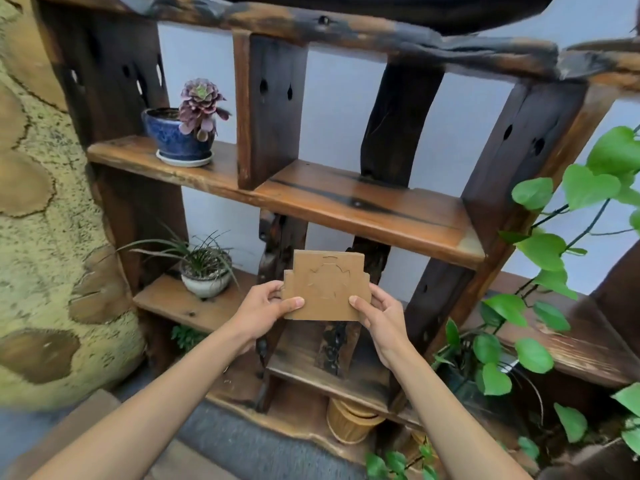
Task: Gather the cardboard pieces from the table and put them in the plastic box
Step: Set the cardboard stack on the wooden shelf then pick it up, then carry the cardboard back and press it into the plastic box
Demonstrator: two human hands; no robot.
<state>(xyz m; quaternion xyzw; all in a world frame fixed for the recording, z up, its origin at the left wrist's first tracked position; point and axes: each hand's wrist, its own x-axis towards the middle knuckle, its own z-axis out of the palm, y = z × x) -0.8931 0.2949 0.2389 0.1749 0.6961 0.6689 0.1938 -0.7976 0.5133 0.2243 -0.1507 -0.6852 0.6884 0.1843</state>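
Note:
A flat brown cardboard piece [326, 289] with notched corners and a pressed outline on its face is held up in front of a wooden shelf unit. My left hand [266, 308] grips its left edge, thumb on the front near the bottom corner. My right hand [375, 313] grips its right edge the same way. Both arms reach forward from the bottom of the view. No table and no plastic box are in view.
The dark wooden shelf unit [363, 206] fills the view. A blue pot with a purple succulent [183, 133] stands on its upper left shelf, a white pot with grassy leaves [206, 271] lower down. A leafy green vine [540, 258] hangs at right. A woven basket [349, 424] sits below.

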